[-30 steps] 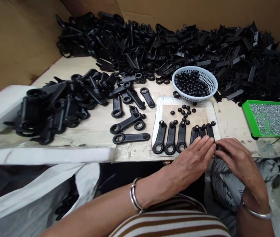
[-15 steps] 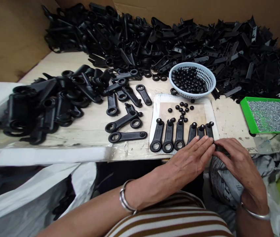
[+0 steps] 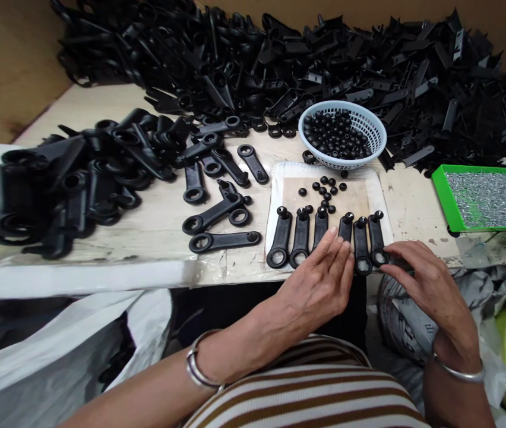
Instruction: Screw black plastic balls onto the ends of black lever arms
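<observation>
Black levers (image 3: 361, 242) on white mat (image 3: 276, 193); left hand (image 3: 312, 288), fingers together, over two; right hand (image 3: 433, 288), fingers slightly parted, at rightmost lever (image 3: 375, 232); both grips unclear.

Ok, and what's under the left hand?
Two black levers run under the left hand; only their upper parts show. Their lower ends, and anything else beneath the palm, are covered and can't be seen.

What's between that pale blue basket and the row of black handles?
The head view shows loose round black knobs on the white-edged pad between the basket and the handles.
</observation>
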Motion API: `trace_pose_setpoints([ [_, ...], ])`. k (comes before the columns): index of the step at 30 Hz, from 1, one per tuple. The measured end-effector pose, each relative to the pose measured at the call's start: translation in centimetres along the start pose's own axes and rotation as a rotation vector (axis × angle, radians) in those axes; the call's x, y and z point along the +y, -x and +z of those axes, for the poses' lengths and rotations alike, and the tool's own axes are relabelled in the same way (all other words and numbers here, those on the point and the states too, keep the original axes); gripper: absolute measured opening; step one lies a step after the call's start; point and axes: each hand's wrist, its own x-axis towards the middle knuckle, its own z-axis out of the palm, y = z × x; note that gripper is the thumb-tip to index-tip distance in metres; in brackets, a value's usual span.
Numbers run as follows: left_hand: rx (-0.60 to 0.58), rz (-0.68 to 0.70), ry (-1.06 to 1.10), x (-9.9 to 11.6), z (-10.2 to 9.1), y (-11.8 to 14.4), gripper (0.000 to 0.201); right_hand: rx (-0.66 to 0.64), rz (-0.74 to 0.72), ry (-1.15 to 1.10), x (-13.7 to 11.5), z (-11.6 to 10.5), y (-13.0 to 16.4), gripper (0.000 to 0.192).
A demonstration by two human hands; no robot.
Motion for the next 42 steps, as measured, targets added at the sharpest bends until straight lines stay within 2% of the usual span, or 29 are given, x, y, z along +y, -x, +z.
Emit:
trace_pose_setpoints([
  [8,0.027,0.012,-0.006,0.0,0.2,0.4,0.025,0.022,0.000,-0.003,0.0,0.1,-0.1,0.020],
  [15,0.095,0.028,0.012,0.1,0.2,0.2,0.022,0.033,-0.022,0.011,0.2,0.3,0.0,0.018],
  [21,0.066,0.058,0.037,0.6,-0.4,0.6,0.025,0.006,-0.014,0.003,0.1,0.2,0.0,0.019],
  [27,0.106,-0.006,0.133,0.5,-0.4,0.7,0.022,0.007,-0.007,0.001,0.0,0.0,0.1,0.020],
  [32,0.058,-0.019,0.192,0.5,0.2,0.1,0.033,-0.007,-0.021,0.016,0.1,0.0,0.1,0.019],
  [37,-0.075,0.013,0.209,0.6,0.6,-1.0,0.035,-0.035,-0.043,0.036,0.1,0.0,0.2,0.017],
  [42,-0.041,0.000,0.220,0.9,1.0,-1.1,0.033,-0.054,-0.051,0.036,-0.3,-0.4,0.4,0.017],
])
